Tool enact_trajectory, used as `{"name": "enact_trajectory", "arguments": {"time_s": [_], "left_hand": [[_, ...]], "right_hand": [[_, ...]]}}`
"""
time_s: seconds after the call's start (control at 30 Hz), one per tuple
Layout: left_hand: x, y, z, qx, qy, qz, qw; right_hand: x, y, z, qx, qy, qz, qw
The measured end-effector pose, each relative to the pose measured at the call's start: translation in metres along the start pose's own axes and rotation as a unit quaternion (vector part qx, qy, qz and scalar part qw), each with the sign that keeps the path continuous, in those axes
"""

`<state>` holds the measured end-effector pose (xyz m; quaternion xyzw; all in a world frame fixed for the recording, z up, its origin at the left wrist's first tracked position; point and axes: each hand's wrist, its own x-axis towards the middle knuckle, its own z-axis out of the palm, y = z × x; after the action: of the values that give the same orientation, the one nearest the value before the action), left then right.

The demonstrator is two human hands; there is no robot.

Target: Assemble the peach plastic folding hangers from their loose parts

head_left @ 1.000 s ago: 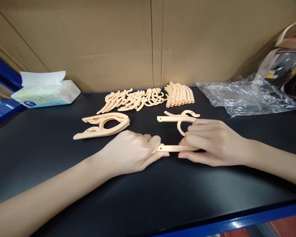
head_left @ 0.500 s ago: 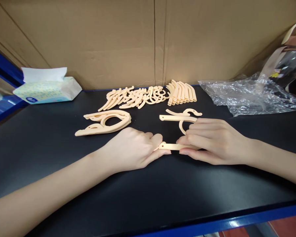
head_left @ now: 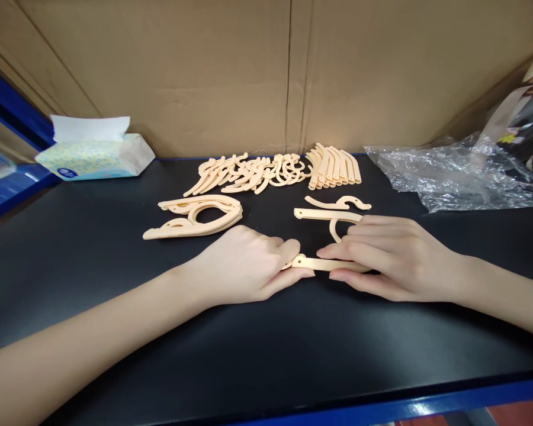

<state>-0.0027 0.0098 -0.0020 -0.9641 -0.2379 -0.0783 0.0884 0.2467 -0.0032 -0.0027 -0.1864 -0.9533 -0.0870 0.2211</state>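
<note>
My left hand [head_left: 253, 266] is closed on a beige folding-hanger piece [head_left: 286, 265], most of it hidden by the fingers. That piece meets the holed end of a straight beige hanger arm [head_left: 322, 264]. Thumb and fingers of my right hand [head_left: 388, 258] grip the arm's other end. Just beyond the right hand lie another hanger arm [head_left: 322, 214], a wavy hanger piece [head_left: 333, 204] and a curved hook [head_left: 334, 231] partly covered by the hand. Left of them, folded hangers [head_left: 217, 225] rest stacked on the black table [head_left: 266, 355].
At the back are a pile of loose curved hanger pieces [head_left: 249, 174] and a row of hanger arms [head_left: 335, 165], before a cardboard wall [head_left: 204, 71]. A tissue pack [head_left: 98, 157] stands at left. Crumpled clear plastic [head_left: 444, 174] lies at right.
The camera view has shifted slightly, so everything sits a little further right. My right fingers have slid a little along the arm, away from the left hand, baring more of it.
</note>
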Motion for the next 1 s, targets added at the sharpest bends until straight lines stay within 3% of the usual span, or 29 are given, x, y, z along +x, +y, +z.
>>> {"name": "enact_trajectory", "arguments": {"time_s": [1.0], "left_hand": [[0.0013, 0.0014, -0.0003, -0.024, -0.013, -0.024, 0.999]], "right_hand": [[-0.0005, 0.0020, 0.0019, 0.007, -0.035, 0.004, 0.999]]}}
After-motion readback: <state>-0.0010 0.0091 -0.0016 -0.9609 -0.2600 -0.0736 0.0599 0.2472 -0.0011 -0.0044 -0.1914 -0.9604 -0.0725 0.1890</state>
